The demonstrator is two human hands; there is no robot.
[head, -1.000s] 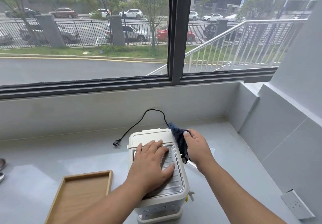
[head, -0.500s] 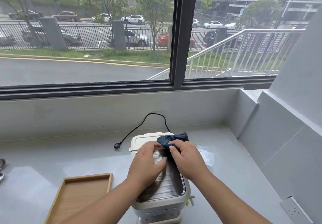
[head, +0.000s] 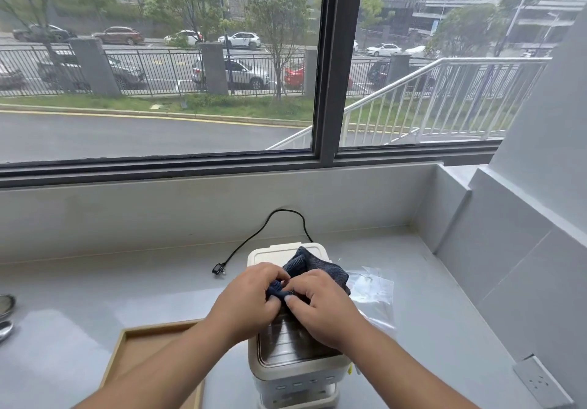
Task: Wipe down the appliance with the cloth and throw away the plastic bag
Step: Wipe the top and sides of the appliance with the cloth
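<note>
Both hands, left hand (head: 246,297) and right hand (head: 320,308), pinch the dark blue cloth (head: 313,268) atop the white appliance (head: 295,364), likely bunching it; next, wiping the lid.

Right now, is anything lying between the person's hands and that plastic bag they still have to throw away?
Nothing visible blocks it. The plastic bag lies flat on the counter just right of the appliance, beside the right hand. Both hands, the left hand too, are occupied gripping the cloth on the appliance's lid. No bin is in view.
</note>
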